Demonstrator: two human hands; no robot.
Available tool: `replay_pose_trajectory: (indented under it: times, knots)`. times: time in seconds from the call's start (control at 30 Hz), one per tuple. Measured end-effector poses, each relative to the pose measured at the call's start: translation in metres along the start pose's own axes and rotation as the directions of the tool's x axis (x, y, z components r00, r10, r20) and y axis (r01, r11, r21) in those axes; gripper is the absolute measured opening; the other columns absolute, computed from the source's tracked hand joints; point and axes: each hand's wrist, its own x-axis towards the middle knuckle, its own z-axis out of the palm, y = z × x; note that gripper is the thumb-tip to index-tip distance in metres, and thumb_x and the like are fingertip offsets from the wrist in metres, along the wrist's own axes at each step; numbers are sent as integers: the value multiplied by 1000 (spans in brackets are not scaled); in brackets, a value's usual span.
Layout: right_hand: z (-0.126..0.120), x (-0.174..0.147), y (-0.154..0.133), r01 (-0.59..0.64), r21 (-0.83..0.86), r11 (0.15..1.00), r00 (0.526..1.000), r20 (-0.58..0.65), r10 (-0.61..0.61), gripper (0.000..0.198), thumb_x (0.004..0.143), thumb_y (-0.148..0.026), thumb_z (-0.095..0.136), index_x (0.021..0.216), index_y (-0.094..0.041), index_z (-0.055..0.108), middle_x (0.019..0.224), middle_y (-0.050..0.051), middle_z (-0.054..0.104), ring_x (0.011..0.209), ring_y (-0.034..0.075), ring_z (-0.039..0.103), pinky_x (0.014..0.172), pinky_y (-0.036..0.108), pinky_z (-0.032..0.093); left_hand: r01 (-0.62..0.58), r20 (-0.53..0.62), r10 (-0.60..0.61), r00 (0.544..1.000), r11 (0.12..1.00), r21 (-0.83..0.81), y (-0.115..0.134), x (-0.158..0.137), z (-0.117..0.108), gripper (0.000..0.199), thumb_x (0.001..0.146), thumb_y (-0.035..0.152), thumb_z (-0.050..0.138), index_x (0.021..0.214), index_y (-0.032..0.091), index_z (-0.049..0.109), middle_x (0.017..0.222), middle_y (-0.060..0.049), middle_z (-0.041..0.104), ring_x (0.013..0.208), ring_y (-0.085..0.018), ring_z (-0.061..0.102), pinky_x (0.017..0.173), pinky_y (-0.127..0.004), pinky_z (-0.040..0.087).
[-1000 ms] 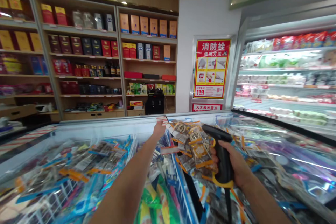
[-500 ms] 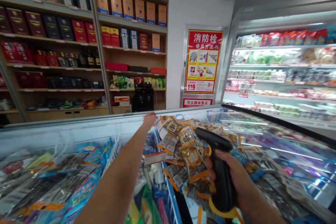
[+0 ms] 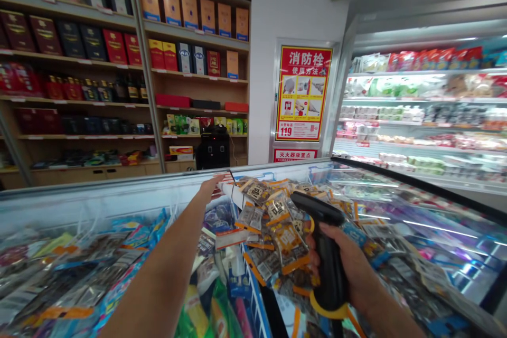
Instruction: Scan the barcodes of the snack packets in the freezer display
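Observation:
My right hand (image 3: 348,264) is wrapped round the grip of a black and yellow barcode scanner (image 3: 330,253). The scanner's head points left over a heap of clear snack packets with orange edges (image 3: 287,243). Stretched far forward, my left hand (image 3: 214,185) is at the freezer's back wall, just below its rim. Its fingers look extended beside a white curled card (image 3: 233,195); whether they touch it is hard to make out. Under my left forearm lie green and yellow bags (image 3: 216,306). A white label strip (image 3: 231,238) sits on the basket divider.
The chest freezer's back rim (image 3: 119,182) runs across the view. Wire dividers (image 3: 255,296) split it. Glass with a black frame (image 3: 415,185) covers the right side. Beyond stand wooden shelves of boxes (image 3: 194,58), a red fire-hydrant poster (image 3: 304,92) and a lit cooler (image 3: 428,111).
My left hand has moved a little left and down along the freezer's back wall. The view has shifted slightly right. My right hand still holds the scanner over the packets.

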Motion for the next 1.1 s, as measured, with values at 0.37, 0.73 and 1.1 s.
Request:
replay_pose_trajectory:
  times: [0.37,0.73,1.1]
  knots:
    - [1,2,-1,-35,-17,999,999,-6,35,25,70,-40,54,67,-16,57,47,1,54,36,11,46,35,23,37,-380,357,223,907,799,466,25,-26,-6,21,42,3,48,45,19,61,49,2,60,68,-19,58,65,-26,43]
    - [-1,7,2,-22,-45,999,1000,-1,22,23,72,-38,52,67,-16,56,45,1,54,35,10,46,36,22,38,-603,675,50,736,501,620,9,-110,-17,20,36,16,63,55,22,65,57,4,59,59,-15,50,56,-24,37]
    - [1,8,4,-24,-30,999,1000,-8,24,19,74,-35,50,70,-17,55,44,-1,53,33,11,45,34,22,37,-541,525,170,834,441,716,-5,-147,-1,34,51,46,66,74,21,66,78,-2,65,81,-23,57,69,-29,39]
